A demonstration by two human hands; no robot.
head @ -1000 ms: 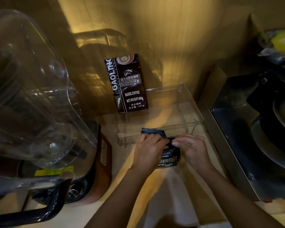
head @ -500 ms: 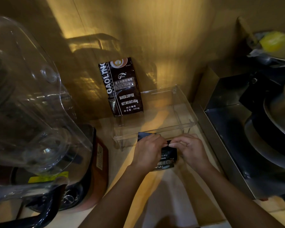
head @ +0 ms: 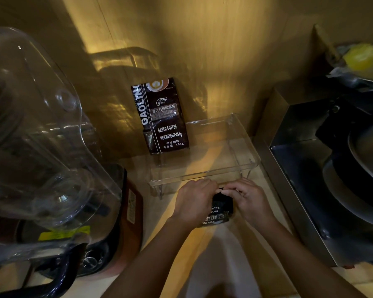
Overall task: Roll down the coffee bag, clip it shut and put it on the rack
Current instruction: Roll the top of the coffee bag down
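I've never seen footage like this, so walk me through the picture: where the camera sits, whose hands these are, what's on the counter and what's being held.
There is no machine here. One camera, worn on a person's head, looks down at their bare hands. The left hand and right hand together grip the top of a small dark coffee bag on the counter, apparently rolling it down. Just beyond stands a clear rack, with a bigger coffee bag leaning on the wall. A blender stands at the left, metal equipment at the right. No clip is visible.

Bare forearms, no sleeves; hands [head: 222, 201] ungloved.
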